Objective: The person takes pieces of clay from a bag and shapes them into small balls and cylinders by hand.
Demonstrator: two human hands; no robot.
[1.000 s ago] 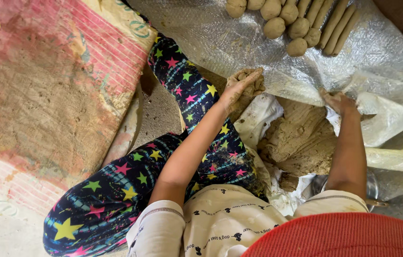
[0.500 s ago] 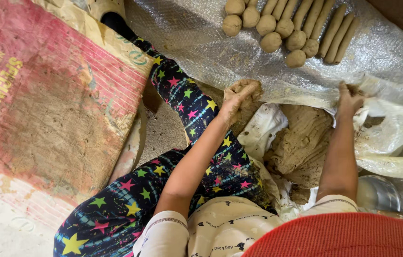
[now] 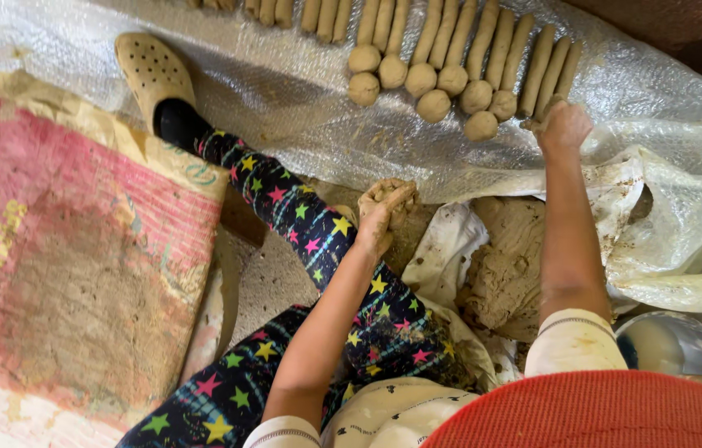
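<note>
My left hand (image 3: 380, 217) is smeared with clay and curls around a small clay lump (image 3: 388, 192) just above my knee in star-patterned leggings (image 3: 318, 228). My right hand (image 3: 564, 126) is stretched forward, fingers curled under, touching the near ends of the rightmost clay rolls (image 3: 548, 62). What lies under its fingers is hidden. Several clay balls (image 3: 434, 105) sit in front of the rolls on a clear plastic sheet (image 3: 301, 116). A big mass of wet clay (image 3: 509, 265) lies in white plastic between my arms.
A tan perforated clog (image 3: 150, 70) is on my outstretched foot. A worn pink and tan sack (image 3: 69, 257) covers the ground to the left. A metal bowl of pale liquid (image 3: 670, 344) stands at the lower right. More clay rolls (image 3: 318, 15) line the top edge.
My right hand has moved forward from the crumpled plastic by the clay mass to the row of rolls. The view has tilted up, showing the clog and more rolls. My left hand stays by the knee.
</note>
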